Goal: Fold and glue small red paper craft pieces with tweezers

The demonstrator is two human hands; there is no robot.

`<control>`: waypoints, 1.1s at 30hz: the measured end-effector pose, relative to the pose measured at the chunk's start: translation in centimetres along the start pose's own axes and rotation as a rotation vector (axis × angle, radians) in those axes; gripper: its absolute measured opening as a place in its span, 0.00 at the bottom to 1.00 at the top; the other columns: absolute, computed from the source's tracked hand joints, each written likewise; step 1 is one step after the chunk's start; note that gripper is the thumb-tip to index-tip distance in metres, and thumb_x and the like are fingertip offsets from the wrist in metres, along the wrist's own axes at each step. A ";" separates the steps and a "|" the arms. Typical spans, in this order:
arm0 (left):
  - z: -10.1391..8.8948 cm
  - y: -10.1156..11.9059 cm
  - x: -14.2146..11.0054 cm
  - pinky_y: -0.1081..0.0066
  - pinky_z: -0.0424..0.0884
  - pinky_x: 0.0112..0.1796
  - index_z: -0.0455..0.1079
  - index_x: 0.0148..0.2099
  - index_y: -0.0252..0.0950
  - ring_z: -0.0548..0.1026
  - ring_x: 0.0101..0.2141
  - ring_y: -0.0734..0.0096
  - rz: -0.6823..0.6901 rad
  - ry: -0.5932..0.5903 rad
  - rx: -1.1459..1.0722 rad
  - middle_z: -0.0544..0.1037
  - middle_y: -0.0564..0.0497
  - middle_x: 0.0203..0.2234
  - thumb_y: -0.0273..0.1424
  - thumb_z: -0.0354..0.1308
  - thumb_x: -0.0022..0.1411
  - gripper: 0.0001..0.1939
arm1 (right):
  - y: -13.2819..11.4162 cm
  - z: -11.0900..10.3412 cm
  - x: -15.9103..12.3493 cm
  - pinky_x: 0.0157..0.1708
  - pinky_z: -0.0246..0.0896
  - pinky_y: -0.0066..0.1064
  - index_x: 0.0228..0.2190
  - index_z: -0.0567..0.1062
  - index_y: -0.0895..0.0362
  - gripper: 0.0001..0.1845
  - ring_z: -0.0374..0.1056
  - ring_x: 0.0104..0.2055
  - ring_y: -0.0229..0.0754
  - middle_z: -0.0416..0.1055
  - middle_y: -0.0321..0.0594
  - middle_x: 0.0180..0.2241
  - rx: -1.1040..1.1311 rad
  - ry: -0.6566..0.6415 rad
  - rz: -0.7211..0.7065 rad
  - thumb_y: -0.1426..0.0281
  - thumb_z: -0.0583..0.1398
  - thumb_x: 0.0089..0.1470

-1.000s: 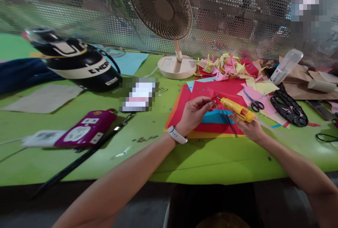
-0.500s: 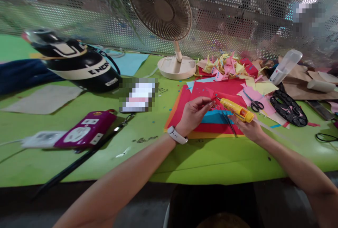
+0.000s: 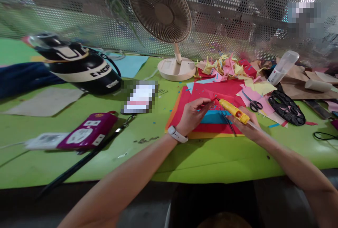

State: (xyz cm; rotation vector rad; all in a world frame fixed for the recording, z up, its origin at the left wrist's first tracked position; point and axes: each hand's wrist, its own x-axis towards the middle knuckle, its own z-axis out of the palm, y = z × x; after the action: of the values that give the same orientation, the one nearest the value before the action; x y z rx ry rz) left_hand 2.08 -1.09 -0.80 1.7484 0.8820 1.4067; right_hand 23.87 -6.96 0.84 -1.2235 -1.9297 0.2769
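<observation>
My left hand (image 3: 192,115), with a white wristband (image 3: 177,134) on its wrist, pinches a small piece of red paper (image 3: 212,99) between thumb and fingers. My right hand (image 3: 248,126) is wrapped around a yellow hot glue gun (image 3: 233,110). The gun's dark nozzle points left and comes close to the red piece; whether they touch I cannot tell. A translucent glue stick (image 3: 254,125) sticks out of its back end. Dark tweezers (image 3: 230,124) slant across the paper below the gun. Beneath both hands lies a stack of red paper (image 3: 182,106) with a blue strip (image 3: 207,117).
Folded paper pieces (image 3: 228,65) are heaped behind the stack. Scissors (image 3: 255,105), a black palette-like tray (image 3: 286,108) and a clear bottle (image 3: 284,68) lie to the right. A fan (image 3: 178,69) stands behind; a phone (image 3: 139,97), purple power bank (image 3: 88,131) and black bottle (image 3: 87,71) are leftward.
The glue gun has shifted slightly left and down with my right hand. My left hand stays nearly in place, still pinching the red paper. The view has moved a little.
</observation>
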 end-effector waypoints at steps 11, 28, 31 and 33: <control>-0.5 0.6 1.2 0.71 0.75 0.33 0.75 0.36 0.36 0.78 0.30 0.70 -0.267 0.215 -0.332 0.81 0.50 0.28 0.41 0.69 0.50 0.16 | 0.5 -6.9 0.6 0.32 0.63 0.33 0.43 0.70 0.56 0.12 0.69 0.38 0.46 0.73 0.46 0.41 -0.656 0.018 -0.104 0.71 0.54 0.56; -1.1 -0.4 2.7 0.72 0.74 0.32 0.76 0.33 0.37 0.79 0.31 0.71 -0.323 0.333 -0.438 0.81 0.50 0.29 0.39 0.71 0.46 0.14 | 10.9 -18.2 -5.4 0.44 0.63 0.39 0.48 0.74 0.58 0.28 0.70 0.45 0.52 0.74 0.52 0.46 -0.710 -0.219 0.502 0.62 0.65 0.44; -1.5 -0.5 2.9 0.72 0.75 0.33 0.76 0.34 0.38 0.80 0.32 0.70 -0.336 0.349 -0.467 0.81 0.50 0.29 0.39 0.71 0.46 0.14 | 8.0 -17.7 -4.3 0.45 0.61 0.39 0.43 0.76 0.58 0.19 0.70 0.48 0.53 0.75 0.51 0.46 -0.726 -0.209 0.405 0.65 0.62 0.49; -1.6 -0.7 3.0 0.72 0.74 0.33 0.76 0.34 0.38 0.80 0.32 0.69 -0.337 0.360 -0.489 0.81 0.51 0.28 0.39 0.72 0.46 0.15 | 5.1 -15.5 -3.4 0.41 0.62 0.37 0.38 0.77 0.55 0.12 0.71 0.43 0.50 0.77 0.48 0.41 -0.734 -0.103 0.353 0.64 0.59 0.54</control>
State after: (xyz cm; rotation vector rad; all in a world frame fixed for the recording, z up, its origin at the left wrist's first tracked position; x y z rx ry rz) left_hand 0.94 1.97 0.31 0.9523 0.8740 1.5645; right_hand 39.22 -10.73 6.14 -2.0652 -1.9557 -0.2260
